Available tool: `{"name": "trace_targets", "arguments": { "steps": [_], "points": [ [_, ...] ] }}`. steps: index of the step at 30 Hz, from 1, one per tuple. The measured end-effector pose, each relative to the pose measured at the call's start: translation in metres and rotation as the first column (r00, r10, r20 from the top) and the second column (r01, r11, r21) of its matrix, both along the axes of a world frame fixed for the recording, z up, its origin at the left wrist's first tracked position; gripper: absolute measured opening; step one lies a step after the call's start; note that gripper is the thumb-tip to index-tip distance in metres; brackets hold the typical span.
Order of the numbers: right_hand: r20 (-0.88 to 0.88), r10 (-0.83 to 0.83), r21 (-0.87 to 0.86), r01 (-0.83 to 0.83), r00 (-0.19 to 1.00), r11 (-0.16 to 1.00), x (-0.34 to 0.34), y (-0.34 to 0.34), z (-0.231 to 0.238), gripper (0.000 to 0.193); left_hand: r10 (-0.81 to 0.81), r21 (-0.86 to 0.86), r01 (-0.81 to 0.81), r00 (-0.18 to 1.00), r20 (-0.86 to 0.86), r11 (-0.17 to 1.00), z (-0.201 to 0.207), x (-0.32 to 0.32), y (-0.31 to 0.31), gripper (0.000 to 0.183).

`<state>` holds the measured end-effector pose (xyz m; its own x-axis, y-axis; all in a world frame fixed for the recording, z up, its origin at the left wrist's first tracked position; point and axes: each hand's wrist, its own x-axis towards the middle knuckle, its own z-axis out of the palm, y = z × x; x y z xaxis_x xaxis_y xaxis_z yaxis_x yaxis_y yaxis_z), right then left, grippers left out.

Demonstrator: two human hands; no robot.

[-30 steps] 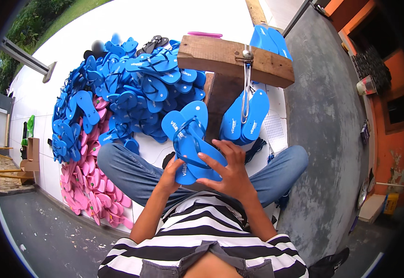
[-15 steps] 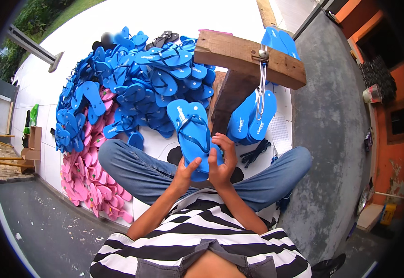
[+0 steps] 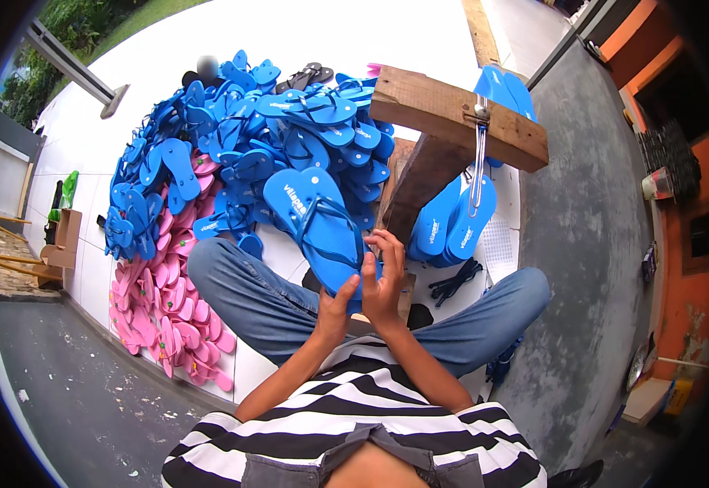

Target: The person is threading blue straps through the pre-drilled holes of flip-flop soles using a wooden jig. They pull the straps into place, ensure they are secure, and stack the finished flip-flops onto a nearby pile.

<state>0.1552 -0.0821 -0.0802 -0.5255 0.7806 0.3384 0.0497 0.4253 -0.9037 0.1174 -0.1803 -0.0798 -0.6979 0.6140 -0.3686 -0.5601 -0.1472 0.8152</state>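
A pair of blue flip-flops [image 3: 334, 254], one lying against the other, is held up between my hands with the toes pointing away and to the left. My left hand [image 3: 334, 315] grips the heel end from below, thumb on the top sole. On the right edge, my right hand [image 3: 383, 286] has its bent fingers against the heel, next to the strap. Beyond my hands stands a wooden post with a crossbeam [image 3: 436, 110], and a long looped metal tool [image 3: 479, 159] hangs from it. Two blue soles [image 3: 470, 221] lie beneath that tool.
A big heap of blue flip-flops [image 3: 244, 167] fills the far left, with a pile of pink flip-flops [image 3: 171, 305] nearer. Dark straps [image 3: 455, 281] and a printed sheet [image 3: 498, 248] lie by my right knee. More blue soles [image 3: 507, 89] are behind the beam.
The flip-flop pair has swung toe-first to the left and come closer to view. Both hands keep hold of it. The whole scene has shifted slightly right as the view turned.
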Motion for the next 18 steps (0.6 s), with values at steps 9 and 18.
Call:
{"name": "trace_targets", "arguments": {
  "steps": [9, 18],
  "points": [
    [-0.227, -0.123, -0.282, 0.056, 0.966, 0.958, 0.006, 0.011, -0.009, 0.036, 0.214, 0.259, -0.192, 0.975, -0.06, 0.947, -0.005, -0.154, 0.062, 0.051],
    [0.075, -0.383, -0.273, 0.388, 0.921, 0.88, 0.048, 0.06, -0.072, 0.03, 0.399, -0.237, -0.447, 0.889, -0.224, 0.863, -0.121, -0.274, 0.09, 0.095]
  ]
}}
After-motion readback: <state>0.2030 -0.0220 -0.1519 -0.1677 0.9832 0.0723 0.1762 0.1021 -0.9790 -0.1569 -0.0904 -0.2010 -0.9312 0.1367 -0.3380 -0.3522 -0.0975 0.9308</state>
